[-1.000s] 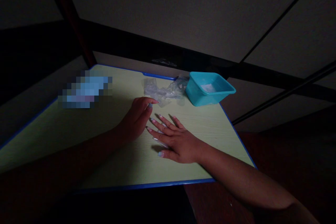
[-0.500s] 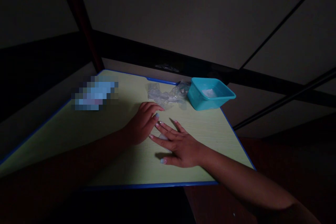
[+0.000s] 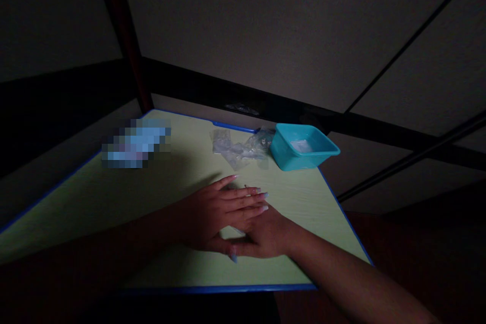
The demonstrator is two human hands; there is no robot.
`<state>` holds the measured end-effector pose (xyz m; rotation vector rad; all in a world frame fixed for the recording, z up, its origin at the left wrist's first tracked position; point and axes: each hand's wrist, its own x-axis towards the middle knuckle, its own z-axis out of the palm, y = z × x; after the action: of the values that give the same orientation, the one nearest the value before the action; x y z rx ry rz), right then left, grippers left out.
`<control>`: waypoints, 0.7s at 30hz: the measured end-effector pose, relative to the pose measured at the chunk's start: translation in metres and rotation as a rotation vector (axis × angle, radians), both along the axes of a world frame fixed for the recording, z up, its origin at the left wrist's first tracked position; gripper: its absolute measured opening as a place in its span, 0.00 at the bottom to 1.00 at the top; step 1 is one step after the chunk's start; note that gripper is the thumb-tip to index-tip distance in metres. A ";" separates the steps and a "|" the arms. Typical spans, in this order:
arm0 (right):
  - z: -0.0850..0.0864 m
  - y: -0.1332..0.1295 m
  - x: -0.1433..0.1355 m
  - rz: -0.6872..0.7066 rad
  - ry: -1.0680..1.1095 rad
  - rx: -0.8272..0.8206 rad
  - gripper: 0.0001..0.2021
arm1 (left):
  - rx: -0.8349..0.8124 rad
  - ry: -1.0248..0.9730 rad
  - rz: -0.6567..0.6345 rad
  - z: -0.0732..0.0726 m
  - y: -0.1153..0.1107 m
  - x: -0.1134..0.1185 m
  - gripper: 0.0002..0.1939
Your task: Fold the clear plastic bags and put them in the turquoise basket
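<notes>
My left hand (image 3: pixel 224 210) lies across the top of my right hand (image 3: pixel 271 230), fingers stretched out and slightly apart. It holds nothing. Flat on the pale green table (image 3: pixel 182 268), my right hand has most of its fingers hidden beneath the left; its thumb points left, touching the left thumb. Between the two hands a small sliver of a pale, flat thing (image 3: pixel 237 231) shows under the right palm; its kind I cannot make out. Beyond the fingertips lie crumpled clear plastic bags (image 3: pixel 243 151).
A turquoise plastic basket (image 3: pixel 283 154) stands at the table's back right, with something whitish inside. A blurred-out light blue item (image 3: pixel 136 147) lies at the back left. Blue edging rims the table, and a wall (image 3: pixel 243 30) rises behind it.
My left hand has moved right and nearer to me, flattening onto the back of my right hand, which stays on the table. The view has tilted slightly upward.
</notes>
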<state>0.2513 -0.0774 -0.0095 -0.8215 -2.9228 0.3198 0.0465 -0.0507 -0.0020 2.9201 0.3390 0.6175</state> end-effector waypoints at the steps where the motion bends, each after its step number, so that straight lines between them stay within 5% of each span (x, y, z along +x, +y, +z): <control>1: 0.000 0.000 0.000 -0.006 -0.002 -0.002 0.35 | -0.027 0.000 -0.011 -0.002 0.000 0.001 0.39; 21: 0.002 0.000 -0.004 -0.047 -0.027 -0.043 0.34 | -0.098 0.051 -0.028 -0.007 -0.002 0.006 0.36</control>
<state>0.2471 -0.0776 -0.0078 -0.9060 -2.9255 0.3720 0.0524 -0.0528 -0.0094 2.8453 0.3237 0.5089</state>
